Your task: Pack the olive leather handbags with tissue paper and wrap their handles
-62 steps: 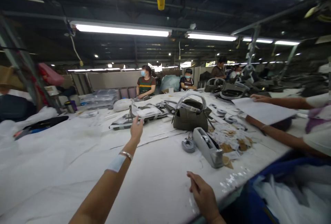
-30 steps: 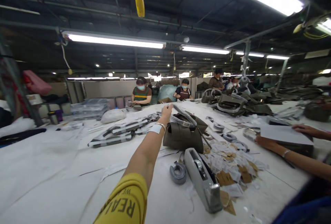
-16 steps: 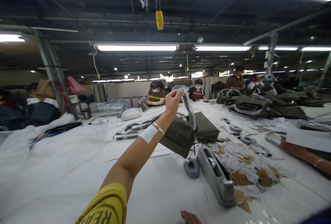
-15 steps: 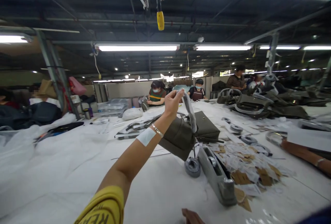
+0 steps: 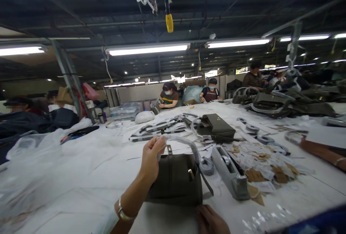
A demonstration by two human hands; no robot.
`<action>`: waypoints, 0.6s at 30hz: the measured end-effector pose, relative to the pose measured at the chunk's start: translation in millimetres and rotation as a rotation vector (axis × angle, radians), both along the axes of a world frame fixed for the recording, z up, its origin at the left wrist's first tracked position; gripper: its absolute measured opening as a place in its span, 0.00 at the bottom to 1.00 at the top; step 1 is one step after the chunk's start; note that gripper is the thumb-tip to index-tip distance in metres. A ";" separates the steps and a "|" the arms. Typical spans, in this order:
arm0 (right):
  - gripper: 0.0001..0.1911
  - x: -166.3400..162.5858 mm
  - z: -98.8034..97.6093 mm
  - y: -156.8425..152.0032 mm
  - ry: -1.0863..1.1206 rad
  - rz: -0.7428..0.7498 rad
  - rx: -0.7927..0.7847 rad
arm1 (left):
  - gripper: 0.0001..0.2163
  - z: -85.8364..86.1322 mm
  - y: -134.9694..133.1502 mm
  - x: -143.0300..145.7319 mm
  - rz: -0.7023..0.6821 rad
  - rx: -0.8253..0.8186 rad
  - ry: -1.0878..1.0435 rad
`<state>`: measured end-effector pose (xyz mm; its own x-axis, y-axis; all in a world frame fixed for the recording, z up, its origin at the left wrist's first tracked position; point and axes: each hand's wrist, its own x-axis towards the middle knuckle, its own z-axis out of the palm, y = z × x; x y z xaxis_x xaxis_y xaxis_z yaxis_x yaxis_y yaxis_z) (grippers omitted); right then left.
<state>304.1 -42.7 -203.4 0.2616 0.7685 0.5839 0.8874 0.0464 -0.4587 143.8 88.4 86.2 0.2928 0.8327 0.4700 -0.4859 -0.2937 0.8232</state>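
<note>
My left hand [image 5: 154, 154] is closed on the plastic-wrapped handle of a dark olive handbag [image 5: 175, 180]. The bag stands on the white-covered table in front of me, with gold-coloured fittings on it and a narrow strap hanging off its right side. By the bag's lower right corner is my right hand [image 5: 212, 219], cut off by the bottom edge; its fingers are too dark and blurred to read. A grey tape dispenser [image 5: 229, 172] sits to the right of the bag, with a roll of grey wrapping strip [image 5: 207, 166] between them.
Behind lies another olive bag [image 5: 216, 127] beside wrapped straps [image 5: 159, 126]. Paper tags [image 5: 262, 169] are strewn to the right, near a brown item with a looped handle [image 5: 319, 149]. More bags [image 5: 273, 102] pile up at the far right. Co-workers sit across the table.
My left hand has brought the handbag nearer, down and to the left, and it now stands upright on the table. My right hand has moved up to its lower corner.
</note>
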 end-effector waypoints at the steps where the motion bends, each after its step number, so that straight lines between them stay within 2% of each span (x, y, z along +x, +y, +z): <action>1: 0.15 0.3 2.4 -0.9 0.014 0.010 -0.014 | 0.19 -7.4 -0.4 -6.9 0.018 -0.011 0.018; 4: 0.15 -0.5 8.9 -3.9 0.051 0.005 -0.016 | 0.19 -26.0 -5.2 -28.1 0.085 0.035 0.146; 8: 0.15 -4.5 13.5 -6.1 0.068 -0.004 -0.035 | 0.18 -41.3 -14.9 -55.2 0.264 0.258 0.448; 10: 0.16 -6.9 13.1 -6.1 0.085 -0.020 -0.038 | 0.16 -48.3 -17.0 -65.7 0.306 0.303 0.518; 12: 0.16 -8.7 11.2 -5.4 0.103 -0.039 -0.025 | 0.14 -57.8 -15.9 -73.9 0.337 0.299 0.547; 18: 0.15 -10.6 7.3 -3.9 0.151 -0.050 0.034 | 0.28 -101.1 -2.4 -93.6 0.478 0.097 0.549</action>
